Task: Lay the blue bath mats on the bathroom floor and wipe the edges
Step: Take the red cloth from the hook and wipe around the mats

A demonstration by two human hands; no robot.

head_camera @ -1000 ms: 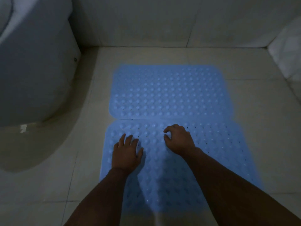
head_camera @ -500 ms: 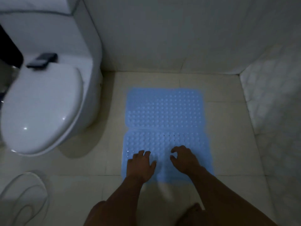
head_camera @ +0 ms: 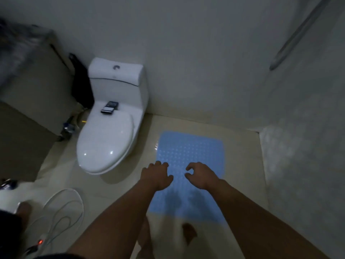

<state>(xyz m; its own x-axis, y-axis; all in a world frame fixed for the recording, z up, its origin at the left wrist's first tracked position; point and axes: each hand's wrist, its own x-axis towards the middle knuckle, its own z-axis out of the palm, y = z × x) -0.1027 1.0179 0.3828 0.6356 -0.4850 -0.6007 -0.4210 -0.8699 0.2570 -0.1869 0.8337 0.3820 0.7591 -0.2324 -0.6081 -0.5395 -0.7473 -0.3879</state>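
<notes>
The blue bath mats lie flat on the tiled floor to the right of the toilet, the far one [head_camera: 190, 148] near the back wall and the near one [head_camera: 188, 204] toward me. The seam between them is hidden behind my hands. My left hand [head_camera: 157, 175] hovers over the mats' left edge, fingers loosely spread and holding nothing. My right hand [head_camera: 201, 174] hovers over the middle with its fingers loosely curled, also empty. Both hands cast shadows on the near mat below them.
A white toilet [head_camera: 112, 135] with its lid down stands left of the mats, with a dark phone-like device [head_camera: 109, 107] on it. A cabinet [head_camera: 28, 109] fills the far left. A white cable [head_camera: 63, 208] and a power strip [head_camera: 40, 242] lie on the floor at lower left. My foot [head_camera: 189, 233] is just before the mat.
Both hands have lifted off the near mat, where they were pressing. The view has pulled up and back, bringing the toilet, cabinet and cable into sight.
</notes>
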